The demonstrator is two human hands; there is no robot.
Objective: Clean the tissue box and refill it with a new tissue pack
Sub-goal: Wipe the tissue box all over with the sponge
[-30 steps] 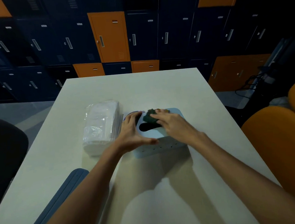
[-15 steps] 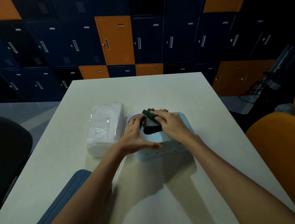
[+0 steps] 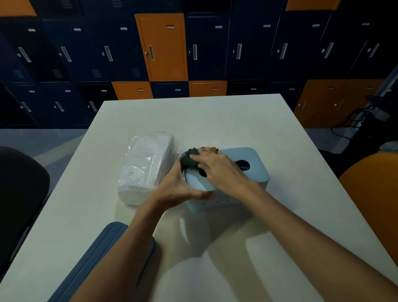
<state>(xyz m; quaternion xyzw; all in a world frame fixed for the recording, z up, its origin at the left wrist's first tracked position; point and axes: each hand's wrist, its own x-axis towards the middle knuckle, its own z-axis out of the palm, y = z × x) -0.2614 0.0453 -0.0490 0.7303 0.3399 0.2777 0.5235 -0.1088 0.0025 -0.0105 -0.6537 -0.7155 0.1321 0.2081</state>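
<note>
Box sits mid-table, slot side up. Left hand grips the box's left end, thumb along the near top edge, fingers up the end face. Right hand holds a bunched green cloth, fingers bent over it, pressing it on the box's top left corner. Cleaning step, by the look; refill not begun. Pack lies sealed just left of the box, close to the left fingers; touching or not, cannot tell.

Risks: box looks light. A hard stroke leftward could shove it into the pack if the left grip slackens. Cloth could snag in the top slot, which is part hidden under the right hand.

Room: bare table beyond the box and to its right, out to the edge by the orange chair. Nearer than the box, a blue panel lies under the left forearm and crowds that side.
</note>
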